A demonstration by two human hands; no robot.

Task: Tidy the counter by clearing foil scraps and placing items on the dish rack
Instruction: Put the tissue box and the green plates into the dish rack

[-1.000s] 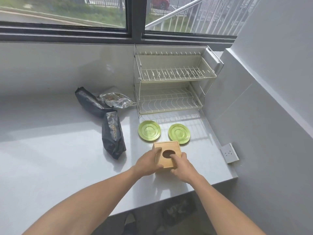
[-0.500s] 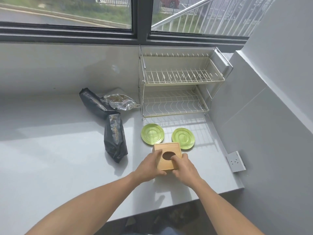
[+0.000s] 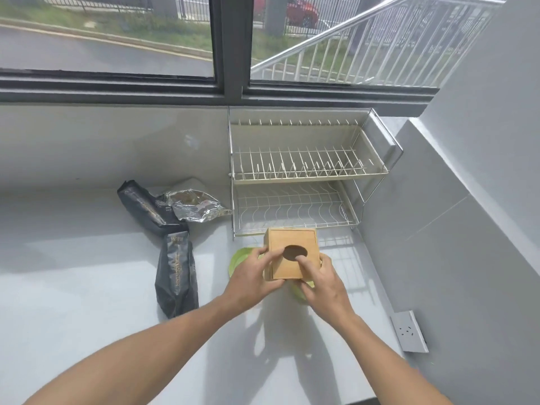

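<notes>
Now wooden box (image 3: 292,254) held between left hand (image 3: 251,280) and right hand (image 3: 323,283), both gripping sides; dish rack (image 3: 304,173) lies straight ahead, beyond box.

Both hands, left hand (image 3: 251,283) & right hand (image 3: 324,283), grip wooden box (image 3: 292,252) above green plates (image 3: 239,258), near dish rack (image 3: 301,173).
</notes>
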